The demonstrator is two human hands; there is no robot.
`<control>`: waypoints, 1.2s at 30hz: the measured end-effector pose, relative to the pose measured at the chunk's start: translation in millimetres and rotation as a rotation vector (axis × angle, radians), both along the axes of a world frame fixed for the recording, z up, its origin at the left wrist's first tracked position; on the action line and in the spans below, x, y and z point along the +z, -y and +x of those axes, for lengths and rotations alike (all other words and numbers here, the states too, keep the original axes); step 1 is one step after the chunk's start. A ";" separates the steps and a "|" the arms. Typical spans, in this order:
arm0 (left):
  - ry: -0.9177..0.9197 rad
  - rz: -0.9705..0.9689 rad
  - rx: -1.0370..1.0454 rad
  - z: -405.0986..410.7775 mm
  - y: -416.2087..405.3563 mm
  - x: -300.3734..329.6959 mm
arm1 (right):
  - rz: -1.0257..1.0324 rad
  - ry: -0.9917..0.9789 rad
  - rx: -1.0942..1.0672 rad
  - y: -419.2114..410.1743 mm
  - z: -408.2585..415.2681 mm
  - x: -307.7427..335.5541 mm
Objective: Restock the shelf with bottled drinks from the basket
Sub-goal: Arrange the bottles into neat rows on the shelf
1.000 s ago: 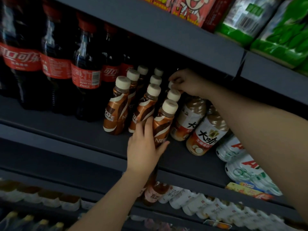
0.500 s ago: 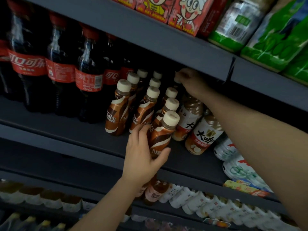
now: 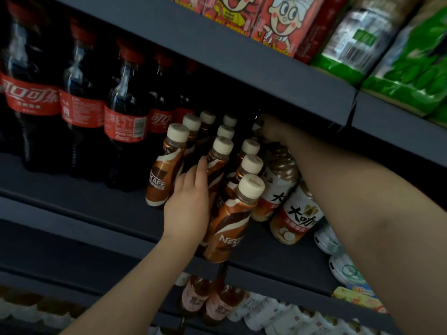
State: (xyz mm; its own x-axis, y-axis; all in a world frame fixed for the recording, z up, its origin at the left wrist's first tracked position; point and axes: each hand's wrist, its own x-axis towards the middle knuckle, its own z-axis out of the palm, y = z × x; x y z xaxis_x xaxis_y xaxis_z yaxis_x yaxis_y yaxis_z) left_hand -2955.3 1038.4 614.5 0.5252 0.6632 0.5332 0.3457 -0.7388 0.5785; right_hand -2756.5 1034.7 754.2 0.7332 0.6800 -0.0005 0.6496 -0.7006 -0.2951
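1. The front coffee bottle [image 3: 228, 220] stands tilted at the shelf [image 3: 96, 206] edge, first of a row of cream-capped bottles.
2. The left hand [image 3: 187, 209] lies between two coffee rows, fingers straight against the middle-row bottle [image 3: 216, 165].
3. The right hand [image 3: 268, 128] reaches deep under the upper shelf, fingers curled; what it holds cannot be told.
4. Cola bottles [image 3: 125, 117] stand left, milk-tea bottles [image 3: 296, 213] right.

Left hand [image 3: 187, 209] presses flat against coffee bottles [image 3: 227, 223] on the shelf [image 3: 96, 204] — right hand [image 3: 268, 128] reaches deep behind them
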 end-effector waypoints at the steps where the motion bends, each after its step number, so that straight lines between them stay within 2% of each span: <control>1: -0.003 -0.022 -0.017 0.6 -0.8 0.2 | 0.001 -0.025 0.012 0.1 0.0 0.3; 9: -0.009 -0.023 -0.016 1.0 0.1 0.8 | 0.028 -0.116 0.085 -3.1 -12.2 5.3; 12: -0.004 -0.048 -0.024 1.1 1.4 2.2 | 0.017 -0.098 0.095 1.1 -18.9 5.3; 15: 0.020 -0.062 -0.045 -1.9 0.3 3.6 | 0.033 0.002 0.099 4.3 -21.6 5.8; 18: 0.099 0.049 -0.050 -13.8 -5.8 7.0 | 0.195 0.007 0.109 -1.4 -23.9 7.5; 20: 0.206 0.094 0.046 -21.5 -14.5 9.4 | 0.276 0.002 0.144 -10.4 -26.3 8.2; 23: 0.312 -0.095 0.152 -25.9 -27.0 12.2 | 0.234 -0.032 0.235 -24.0 -31.2 5.1; 25: 0.306 -0.258 0.102 -26.1 -33.2 6.7 | 0.202 -0.042 0.307 -32.8 -36.3 4.3; 29: 0.266 -0.293 0.021 -28.1 -42.4 -4.0 | 0.095 -0.059 0.414 -50.2 -41.3 5.1; 33: 0.262 -0.362 -0.056 -29.6 -48.7 -12.2 | -0.051 0.128 0.502 -64.8 -42.3 8.0; 36: 0.239 -0.461 -0.119 -27.0 -55.7 -16.0 | -0.082 0.156 0.517 -71.8 -41.3 8.4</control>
State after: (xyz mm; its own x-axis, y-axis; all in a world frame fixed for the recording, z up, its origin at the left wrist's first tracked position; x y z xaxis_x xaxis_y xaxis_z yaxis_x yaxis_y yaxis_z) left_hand -2982.3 1094.1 598.4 0.5105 0.8005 0.3141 0.0943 -0.4152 0.9048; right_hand -2797.8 1106.5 762.6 0.2986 0.9543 0.0138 0.9473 -0.2946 -0.1256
